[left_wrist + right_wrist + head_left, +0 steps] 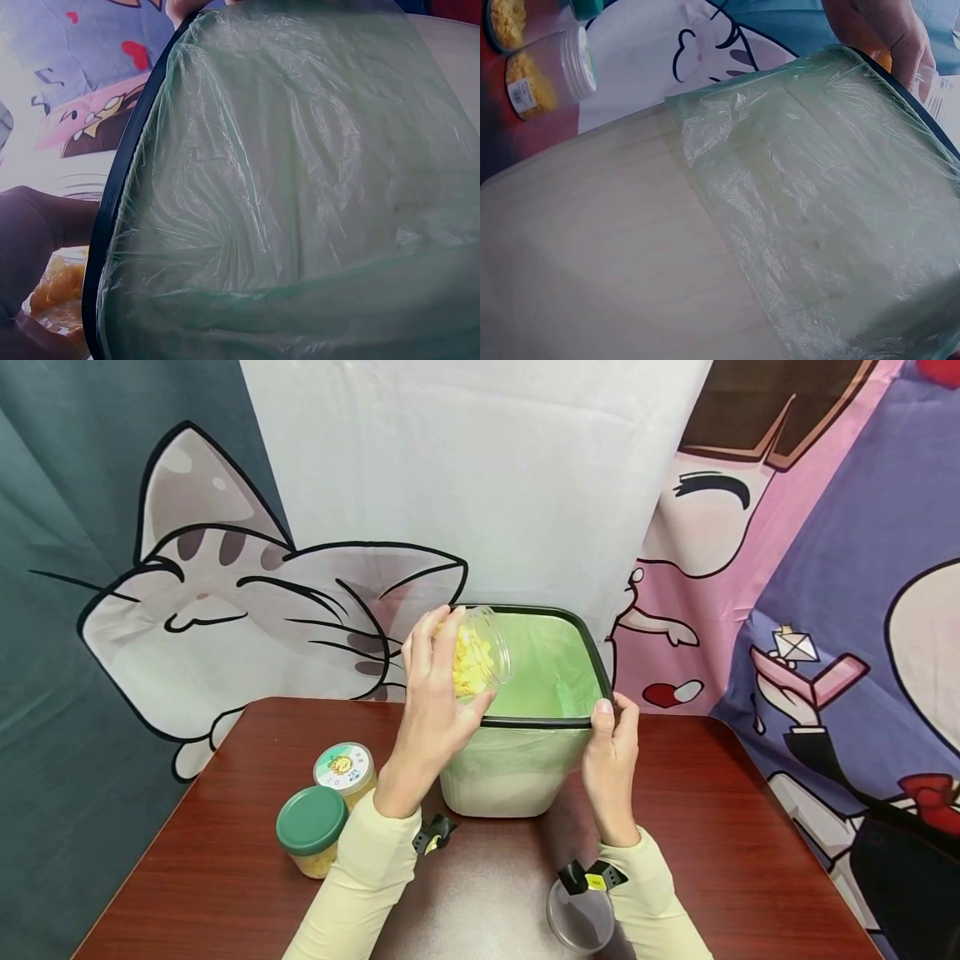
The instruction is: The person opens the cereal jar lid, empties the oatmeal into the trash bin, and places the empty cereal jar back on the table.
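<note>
My left hand [435, 693] grips a clear plastic jar [480, 652] of yellow pieces, tipped on its side with its mouth toward the right, over the left part of a trash can [495, 789]. The can is off-white, with a black rim [536, 722] and a green liner bag [547, 652] folded over its edge. My right hand [611, 752] holds the can's right front corner, thumb on the rim and fingers outside. In the left wrist view, the rim and liner hide part of the jar and the yellow pieces [58, 289].
On the table's left stand a jar with a green lid [311, 821] and a jar with a printed white lid [343, 767], both with yellow contents. A clear round lid [580, 917] lies near the right wrist. Behind the brown table [697, 827] hangs a cartoon-printed cloth [480, 468].
</note>
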Motion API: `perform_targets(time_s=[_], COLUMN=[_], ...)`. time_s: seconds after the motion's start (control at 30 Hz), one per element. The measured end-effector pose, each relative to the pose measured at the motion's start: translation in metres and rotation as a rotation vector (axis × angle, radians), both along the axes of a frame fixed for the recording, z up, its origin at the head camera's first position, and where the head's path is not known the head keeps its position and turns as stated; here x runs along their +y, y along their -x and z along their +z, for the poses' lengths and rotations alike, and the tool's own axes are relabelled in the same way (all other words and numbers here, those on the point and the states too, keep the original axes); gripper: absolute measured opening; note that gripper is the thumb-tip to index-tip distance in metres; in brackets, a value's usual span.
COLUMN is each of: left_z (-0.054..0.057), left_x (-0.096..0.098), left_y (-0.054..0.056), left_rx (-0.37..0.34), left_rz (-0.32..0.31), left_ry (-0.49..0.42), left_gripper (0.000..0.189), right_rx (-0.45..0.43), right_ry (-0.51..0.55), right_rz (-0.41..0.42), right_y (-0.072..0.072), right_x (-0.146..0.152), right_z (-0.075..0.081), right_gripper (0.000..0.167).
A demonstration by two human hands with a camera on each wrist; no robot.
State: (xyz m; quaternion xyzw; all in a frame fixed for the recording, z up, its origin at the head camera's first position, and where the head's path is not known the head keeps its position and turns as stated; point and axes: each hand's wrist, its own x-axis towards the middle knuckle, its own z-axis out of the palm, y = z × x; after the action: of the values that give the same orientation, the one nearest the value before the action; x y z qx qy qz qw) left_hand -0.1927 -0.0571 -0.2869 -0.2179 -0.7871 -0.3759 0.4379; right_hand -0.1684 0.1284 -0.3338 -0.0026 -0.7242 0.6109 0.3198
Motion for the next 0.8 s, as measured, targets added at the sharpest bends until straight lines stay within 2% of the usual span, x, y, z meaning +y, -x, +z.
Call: perform_targets(time_s=[0.8], left_z=[-0.001], left_x=[-0.0003], left_y=[0.0029], left_rx=[0.002], left_rz=[0.011], left_ry=[0.07], left_gripper=[0.089], right_rx=[-0.004], right_ry=[-0.002], right_rz=[-0.013], right_y=[0.0013], right_x=[-0.0001], right_z=[-0.0001], right_gripper=[0.041])
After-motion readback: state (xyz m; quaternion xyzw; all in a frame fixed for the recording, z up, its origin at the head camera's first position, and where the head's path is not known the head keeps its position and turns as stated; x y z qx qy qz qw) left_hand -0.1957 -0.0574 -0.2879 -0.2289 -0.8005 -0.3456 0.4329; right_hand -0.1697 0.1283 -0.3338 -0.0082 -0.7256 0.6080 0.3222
